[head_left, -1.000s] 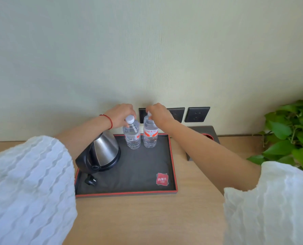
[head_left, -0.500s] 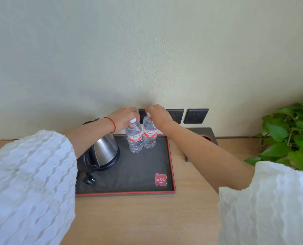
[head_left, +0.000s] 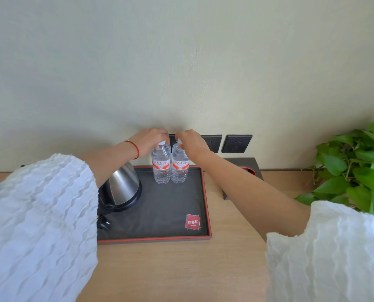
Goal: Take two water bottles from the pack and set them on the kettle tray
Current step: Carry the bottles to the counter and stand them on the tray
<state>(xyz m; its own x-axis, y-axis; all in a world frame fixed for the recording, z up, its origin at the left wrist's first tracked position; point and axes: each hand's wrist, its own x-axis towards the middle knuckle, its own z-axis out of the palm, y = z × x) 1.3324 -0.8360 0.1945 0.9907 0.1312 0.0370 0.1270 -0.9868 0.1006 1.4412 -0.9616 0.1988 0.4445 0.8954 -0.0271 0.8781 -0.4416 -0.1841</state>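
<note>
Pale wall (head_left: pixel 181 62) and a light wooden counter (head_left: pixel 181 269) frame the scene, with dark wall sockets (head_left: pixel 237 143) just behind the hands. Fingertips of the left hand (head_left: pixel 148 139) are gathered in a pinch around the white cap of the left bottle (head_left: pixel 160 165); the right hand (head_left: pixel 189 141) does the same on the cap of the right bottle (head_left: pixel 179 166). Gripping at the caps seems chosen so each bottle hangs straight and can be set down upright without knocking its neighbour. Both bottles stand upright, side by side and touching or nearly so, at the far edge of the black, red-rimmed tray (head_left: pixel 206 203), labels facing forward. That back spot keeps them clear of the steel kettle (head_left: pixel 124 185), which sits to their left on the same tray, its plug (head_left: pixel 103 222) lying near the front corner. I judge the placing is all but done; only letting go remains. A leafy plant (head_left: pixel 354 168) stands well apart on the right. No pack is in view.
</note>
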